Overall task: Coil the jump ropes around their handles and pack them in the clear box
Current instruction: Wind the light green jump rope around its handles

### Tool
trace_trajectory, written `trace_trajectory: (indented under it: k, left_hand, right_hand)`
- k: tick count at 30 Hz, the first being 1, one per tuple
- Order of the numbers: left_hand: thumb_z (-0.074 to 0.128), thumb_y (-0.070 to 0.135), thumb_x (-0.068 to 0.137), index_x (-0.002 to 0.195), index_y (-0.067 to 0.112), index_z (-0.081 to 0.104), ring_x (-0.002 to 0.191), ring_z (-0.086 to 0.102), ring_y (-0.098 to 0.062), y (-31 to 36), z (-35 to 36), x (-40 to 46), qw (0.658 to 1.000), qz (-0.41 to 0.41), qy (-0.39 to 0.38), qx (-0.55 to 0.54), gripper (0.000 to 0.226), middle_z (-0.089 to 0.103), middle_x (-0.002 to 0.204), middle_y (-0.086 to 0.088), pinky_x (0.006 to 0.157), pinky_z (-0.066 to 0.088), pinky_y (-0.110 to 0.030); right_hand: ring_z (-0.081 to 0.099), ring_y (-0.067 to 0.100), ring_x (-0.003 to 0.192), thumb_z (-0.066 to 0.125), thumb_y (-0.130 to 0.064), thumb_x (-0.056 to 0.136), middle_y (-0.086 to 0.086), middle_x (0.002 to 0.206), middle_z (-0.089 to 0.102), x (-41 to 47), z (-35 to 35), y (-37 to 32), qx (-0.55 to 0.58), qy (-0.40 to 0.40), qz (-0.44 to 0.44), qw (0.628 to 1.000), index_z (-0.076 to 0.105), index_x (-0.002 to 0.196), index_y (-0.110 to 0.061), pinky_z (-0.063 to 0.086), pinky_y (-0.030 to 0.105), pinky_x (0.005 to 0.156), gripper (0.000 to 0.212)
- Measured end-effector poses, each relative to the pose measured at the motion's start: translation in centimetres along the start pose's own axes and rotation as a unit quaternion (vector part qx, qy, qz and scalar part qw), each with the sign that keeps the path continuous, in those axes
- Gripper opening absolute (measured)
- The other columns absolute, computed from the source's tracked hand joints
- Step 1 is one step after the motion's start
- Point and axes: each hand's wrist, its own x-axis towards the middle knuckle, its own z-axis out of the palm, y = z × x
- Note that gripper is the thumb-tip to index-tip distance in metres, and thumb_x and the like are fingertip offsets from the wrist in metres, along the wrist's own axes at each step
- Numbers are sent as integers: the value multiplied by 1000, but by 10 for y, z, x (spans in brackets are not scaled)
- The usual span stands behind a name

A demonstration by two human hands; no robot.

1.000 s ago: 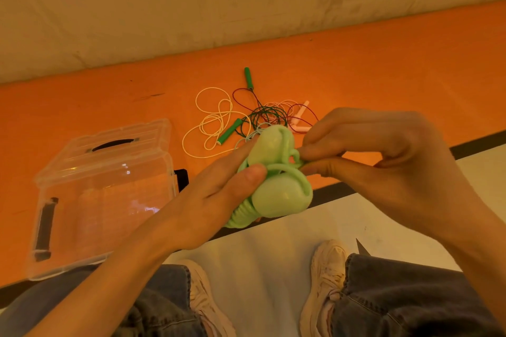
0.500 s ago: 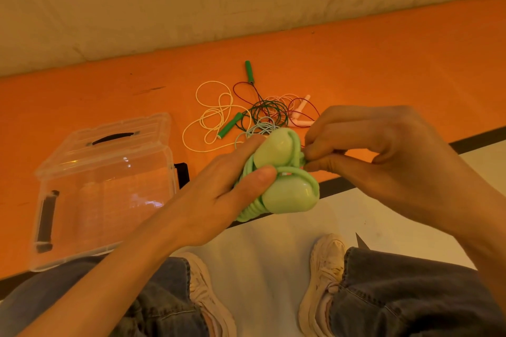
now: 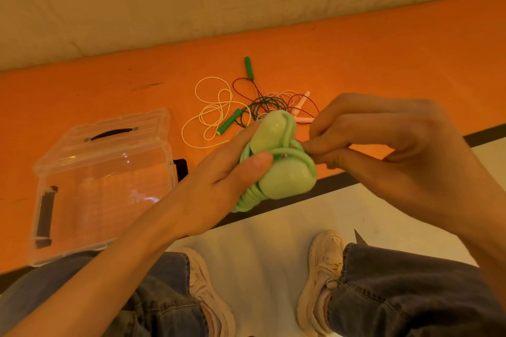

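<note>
Head view: pale green jump rope [image 3: 279, 161], coiled, is gripped in the left hand [image 3: 219, 186]; its loose end is pinched, apparently, by the right hand [image 3: 388, 150]. Light, springy cord; best held across both handles, above the orange mat [image 3: 383, 57].

bare forearms, no sleeves | faded blue-grey jeans [image 3: 405, 306] w/ hemmed cuffs | chunky off-white sneakers [image 3: 325, 265], scuffed

Pale-green rope bundle [image 3: 282, 161] (both hands)
</note>
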Motion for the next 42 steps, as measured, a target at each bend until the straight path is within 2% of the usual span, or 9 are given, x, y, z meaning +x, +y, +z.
trace_trajectory:
  k: [4, 9, 14, 17, 20, 25, 33, 38, 42]
  left_hand:
    - [36, 62, 92, 121, 55, 48, 98, 60, 0, 0, 0, 1, 998, 9, -7, 60, 31, 62, 113, 15, 84, 45, -14]
    - [31, 60, 94, 124, 37, 44, 91, 59, 1, -2, 1, 2, 993, 30, -19, 111, 40, 60, 108, 21, 78, 44, -12]
    - [29, 61, 95, 120, 29, 47, 81, 59, -10, -6, 5, 3, 991, 45, -3, 124, 45, 60, 99, 5, 70, 48, -26]
    - [32, 62, 94, 122, 38, 48, 86, 60, 0, -5, 6, 2, 998, 41, 12, 56, 40, 61, 103, 20, 74, 47, -15]
    - [34, 65, 92, 120, 50, 49, 86, 59, 4, -1, 3, 4, 998, 40, 25, 42, 36, 60, 104, 27, 73, 46, -11]
    - [28, 62, 95, 118, 30, 44, 80, 53, 2, -1, 2, 7, 986, 86, 30, 141, 42, 54, 97, 20, 70, 39, -10]
    - [30, 65, 93, 119, 8, 49, 82, 55, -21, 0, 1, 7, 982, 76, 57, 164, 65, 56, 99, -10, 70, 46, -37]
    - [30, 67, 92, 117, 4, 47, 76, 53, -17, -3, 0, 5, 978, 70, 53, 189, 70, 53, 95, -5, 64, 44, -32]
    - [35, 61, 92, 109, 12, 48, 68, 47, -7, -3, -1, 5, 970, 61, 57, 230, 54, 49, 83, 8, 59, 36, -17]
  right_hand:
    - [61, 8, 81, 53, -22, 89, -2, 89, 65, 0, 4, 3, 17, -46, 33, 998, 72, 86, -11, 48, 23, 69, 22]
    - [64, 8, 69, 63, -36, 82, -10, 77, 65, -1, 6, 4, 59, -36, 130, 989, 68, 87, -21, 51, 31, 61, 17]
    - [61, 7, 76, 54, -28, 88, -6, 88, 64, 0, -1, 3, -14, -50, 48, 998, 71, 91, -16, 48, 27, 65, 21]
    - [61, 9, 80, 53, -21, 92, 0, 93, 64, -1, -1, 0, -52, -28, 2, 998, 71, 90, -13, 47, 28, 65, 20]
    - [65, 8, 71, 63, -24, 87, -7, 83, 67, -3, 4, -5, 39, 13, 76, 996, 70, 93, -14, 50, 26, 62, 14]
    - [70, 18, 62, 69, -20, 73, 4, 81, 68, -3, 7, -10, 248, 67, 221, 941, 60, 93, -11, 58, 37, 58, 24]
    - [70, 10, 68, 63, -19, 78, -2, 84, 69, -3, 6, -5, 194, 42, 208, 958, 61, 94, -13, 58, 28, 64, 17]
    - [69, 2, 80, 60, -16, 86, -12, 97, 70, -3, 5, 0, 118, -1, 187, 975, 63, 109, -24, 56, 19, 70, 24]
    - [70, 7, 78, 65, -31, 82, -6, 90, 72, -3, 6, -4, 218, -5, 245, 945, 68, 101, -22, 57, 22, 70, 21]
